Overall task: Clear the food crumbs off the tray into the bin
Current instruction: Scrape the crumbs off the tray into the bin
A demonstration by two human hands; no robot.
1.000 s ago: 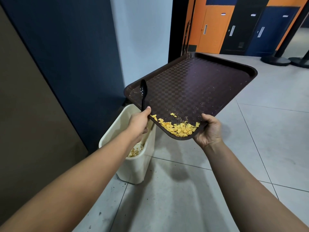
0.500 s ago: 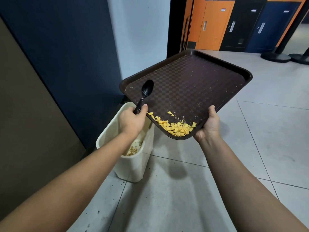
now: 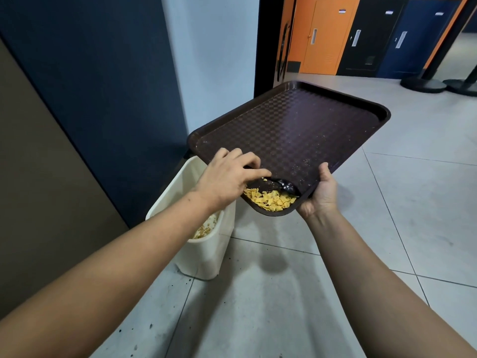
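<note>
Over the bin (image 3: pixel 191 236), right hand (image 3: pixel 320 192) grips the tray (image 3: pixel 296 130) w/ its near corner dipped so crumbs (image 3: pixel 271 200) pool there, while left hand (image 3: pixel 229 179) holds a black spoon (image 3: pixel 284 186) behind them, prob. to rake them out.

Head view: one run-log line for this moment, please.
left hand: spoon at crumbs | right hand: holds tilted tray | bin: below-left

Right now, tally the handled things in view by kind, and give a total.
Tray: 1
Spoon: 1
Bin: 1
Crumb pile on the tray: 1
Total: 4
</note>
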